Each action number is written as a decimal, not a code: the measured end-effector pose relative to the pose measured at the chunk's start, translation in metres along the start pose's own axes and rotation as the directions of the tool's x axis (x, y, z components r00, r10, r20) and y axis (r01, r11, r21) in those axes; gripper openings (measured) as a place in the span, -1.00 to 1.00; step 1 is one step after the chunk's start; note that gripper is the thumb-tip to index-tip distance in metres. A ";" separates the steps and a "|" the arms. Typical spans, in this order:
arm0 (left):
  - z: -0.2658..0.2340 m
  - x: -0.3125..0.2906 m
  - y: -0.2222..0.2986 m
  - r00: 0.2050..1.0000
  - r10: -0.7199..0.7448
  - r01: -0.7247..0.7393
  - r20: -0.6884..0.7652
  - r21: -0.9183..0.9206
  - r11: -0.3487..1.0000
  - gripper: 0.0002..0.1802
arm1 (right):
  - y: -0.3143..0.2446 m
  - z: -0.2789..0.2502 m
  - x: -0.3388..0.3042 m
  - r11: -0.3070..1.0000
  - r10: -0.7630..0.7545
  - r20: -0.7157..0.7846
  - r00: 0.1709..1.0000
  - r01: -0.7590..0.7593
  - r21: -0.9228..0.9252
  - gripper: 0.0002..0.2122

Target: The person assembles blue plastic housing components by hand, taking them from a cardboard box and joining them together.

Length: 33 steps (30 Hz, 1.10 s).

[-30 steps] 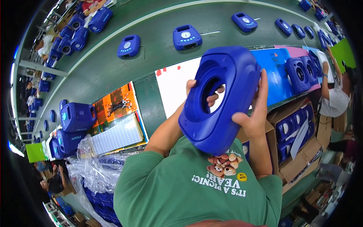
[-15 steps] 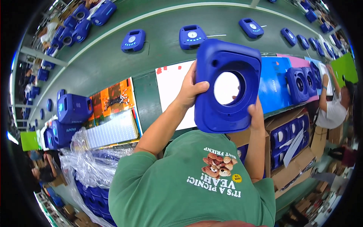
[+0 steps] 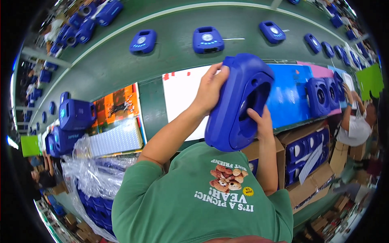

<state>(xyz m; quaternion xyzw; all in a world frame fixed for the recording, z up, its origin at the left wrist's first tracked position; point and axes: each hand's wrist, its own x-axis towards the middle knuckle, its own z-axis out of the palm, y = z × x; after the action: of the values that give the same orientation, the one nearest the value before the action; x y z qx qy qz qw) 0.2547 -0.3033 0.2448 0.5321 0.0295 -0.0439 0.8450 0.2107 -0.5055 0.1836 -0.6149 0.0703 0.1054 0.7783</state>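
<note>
A blue plastic speaker housing (image 3: 229, 107) with a large round opening is raised in front of my chest, tilted so its side wall shows. My left hand (image 3: 211, 88) is closed on the upper left edge, thumb along the side wall. At the lower right, my right hand (image 3: 262, 124) grips the rim of the round opening, its thumb over the edge; its other fingers are partly hidden behind the housing. Beneath it on the bench lies a white sheet (image 3: 182, 95) with small red marks along its far edge.
Finished-looking blue units (image 3: 208, 39) sit spaced along the green conveyor (image 3: 174, 48). Left are stacked blue units (image 3: 77, 115), a white tray strip (image 3: 115, 137) and plastic wrap (image 3: 97, 178). Right are a blue board (image 3: 289, 95), upright housings (image 3: 318, 97), a carton (image 3: 308, 190) and a co-worker (image 3: 356, 125).
Both hands have turned the housing, so its open face now points more to the right and its side wall shows. My right thumb has moved onto the opening's rim.
</note>
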 end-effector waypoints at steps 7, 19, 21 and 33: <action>-0.076 0.020 -0.093 0.994 -0.070 0.107 -0.081 0.743 0.661 -0.32 | 0.002 -0.107 0.070 0.998 0.034 -0.152 0.988 -0.041 -0.048 -0.47; -0.120 -0.050 -0.157 0.929 -0.344 0.125 -0.140 0.990 -0.067 -0.01 | -0.039 -0.278 0.126 0.213 -0.387 -0.464 0.797 -0.412 -0.886 -0.35; -0.111 -0.046 -0.153 0.919 -0.363 0.121 -0.150 0.987 -0.102 0.02 | -0.011 -0.244 0.119 0.168 -0.637 -0.206 0.743 -0.127 -0.978 -0.31; -0.113 -0.044 -0.155 0.923 -0.355 0.092 -0.147 0.981 -0.168 0.05 | 0.018 -0.310 0.093 -0.510 -0.505 0.140 0.852 -0.164 -0.844 -0.48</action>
<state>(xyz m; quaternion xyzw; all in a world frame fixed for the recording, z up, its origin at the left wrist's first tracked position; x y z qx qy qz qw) 0.1941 -0.2657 0.0610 0.9596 0.0044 -0.2448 0.1388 0.3028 -0.7953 0.0721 -0.9734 -0.0194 -0.1601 -0.1625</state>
